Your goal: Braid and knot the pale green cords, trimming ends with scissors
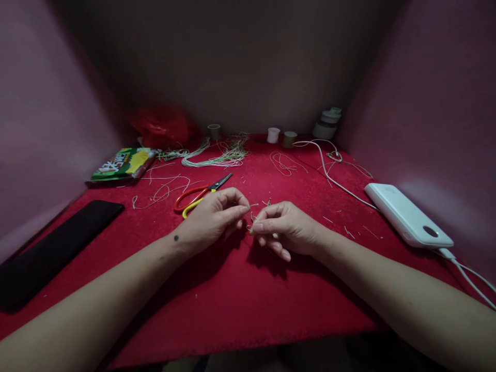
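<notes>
Over the middle of the red cloth, my left hand [219, 214] pinches a thin pale cord [253, 205] whose end sticks out past the fingertips. Close beside it, my right hand [284, 228] has thumb and forefinger pressed together on a cord [250, 228], with a small loop showing at the tips. Whether both hands hold one same cord I cannot tell. Scissors [191, 199] with red and yellow handles lie just behind my left hand, one handle partly hidden by it. Short cord clippings [349, 232] are scattered right of my right hand.
A black case [58, 253] lies left, below a green snack packet [122, 164]. At the back are a red plastic bag [160, 126], a bundle of cords [220, 155], thread spools [273, 135] and a bottle [327, 124]. A white power bank [406, 214] with cables lies right.
</notes>
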